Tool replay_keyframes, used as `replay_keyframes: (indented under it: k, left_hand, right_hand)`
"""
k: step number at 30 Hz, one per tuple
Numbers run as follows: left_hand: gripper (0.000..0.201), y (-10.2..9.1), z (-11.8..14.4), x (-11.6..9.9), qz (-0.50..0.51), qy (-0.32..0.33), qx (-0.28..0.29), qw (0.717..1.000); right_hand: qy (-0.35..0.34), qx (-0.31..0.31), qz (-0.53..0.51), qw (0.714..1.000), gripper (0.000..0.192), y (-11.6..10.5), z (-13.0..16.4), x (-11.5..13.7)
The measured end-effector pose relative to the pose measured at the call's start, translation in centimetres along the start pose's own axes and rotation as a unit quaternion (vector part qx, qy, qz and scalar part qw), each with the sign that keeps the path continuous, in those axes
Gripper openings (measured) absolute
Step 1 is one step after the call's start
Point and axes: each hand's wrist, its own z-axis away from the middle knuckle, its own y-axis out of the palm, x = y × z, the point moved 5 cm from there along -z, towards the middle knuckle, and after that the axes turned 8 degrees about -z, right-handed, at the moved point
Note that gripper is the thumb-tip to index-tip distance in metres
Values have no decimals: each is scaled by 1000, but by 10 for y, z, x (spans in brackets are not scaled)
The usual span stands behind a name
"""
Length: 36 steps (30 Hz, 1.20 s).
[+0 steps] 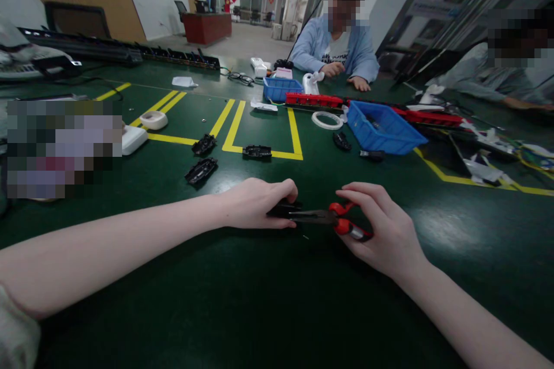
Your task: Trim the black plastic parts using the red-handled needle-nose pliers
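My left hand (264,202) grips a small black plastic part (283,207), its far side covered by my fingers. In my right hand (383,228) are red-handled pliers (335,219), the fingers wrapped round the grips. The jaws point left and reach the black part; whether they clamp it I cannot tell. Beyond my left hand lie black plastic shells, one (201,170) nearest, another (204,144) behind it and a third (257,151) on the yellow tape. Two more dark pieces, a curved one (341,140) and a flat one (372,155), rest near the blue bin.
A blue bin (385,132) stands right of centre, a smaller blue bin (283,90) farther back. A tape roll (326,120) and long red strips (314,100) lie nearby. A person in a light blue shirt (303,46) sits opposite; another sits at right. Wires and scraps (485,170) lie right.
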Motion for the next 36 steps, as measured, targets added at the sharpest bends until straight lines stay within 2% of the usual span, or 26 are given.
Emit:
replay_keyframes:
  k: [4,7,10,16,20,26,36]
  left_hand:
    - [23,-2,-2,-3,1,37,-7,999]
    - [19,-2,-4,0,21,27,-16,999]
    - [18,-1,-5,2,53,22,-9,998]
    - [15,-8,-5,2,133,-2,9,991]
    - [16,-10,-5,2,149,-16,14,989]
    - [17,-8,-5,3,132,-18,7,991]
    - [13,-12,-5,2,174,14,-5,985]
  right_hand:
    - [-31,-15,19,999,74,1,1,2]
    - [-18,-15,21,1000,79,2,3,-3]
    - [11,-7,6,1000,75,4,4,-11]
    - [20,8,1,1000,42,6,6,-19]
    - [34,20,-14,999,43,5,5,-20]
    - [16,17,-26,999,44,2,-1,-15]
    - [0,-12,-47,999,44,-2,5,-15]
